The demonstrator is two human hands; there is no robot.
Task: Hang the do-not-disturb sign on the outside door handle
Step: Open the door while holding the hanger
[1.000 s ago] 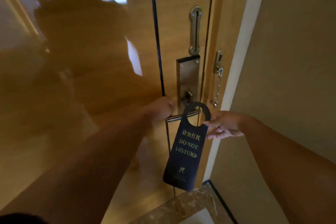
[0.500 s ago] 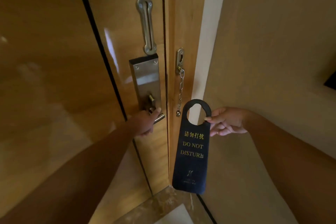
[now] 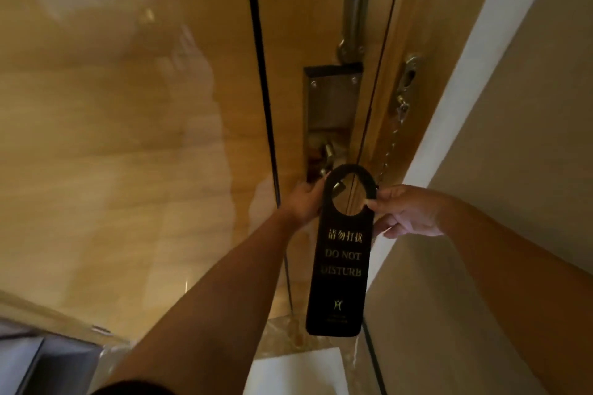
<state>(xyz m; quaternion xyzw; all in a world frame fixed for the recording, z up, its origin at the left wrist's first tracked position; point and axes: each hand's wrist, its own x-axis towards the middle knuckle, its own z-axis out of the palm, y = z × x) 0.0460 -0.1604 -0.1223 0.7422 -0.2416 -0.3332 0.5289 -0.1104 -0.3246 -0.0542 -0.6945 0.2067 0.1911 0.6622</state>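
Sign [image 3: 341, 253] now between both hands

Bare left forearm reaching up and forward from the lower frame, left hand [image 3: 305, 202] curling closed at the door hardware, bare right arm extending in from the right, right hand [image 3: 406, 212] pinching with thumb and fingertips [image 3: 373, 204], remaining fingers curling beneath.

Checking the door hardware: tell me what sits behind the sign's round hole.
Through the hole in the sign show the lever tip, door wood and the door-frame gap. The left hand covers the rest of the lever; the right hand pinches the sign's loop.
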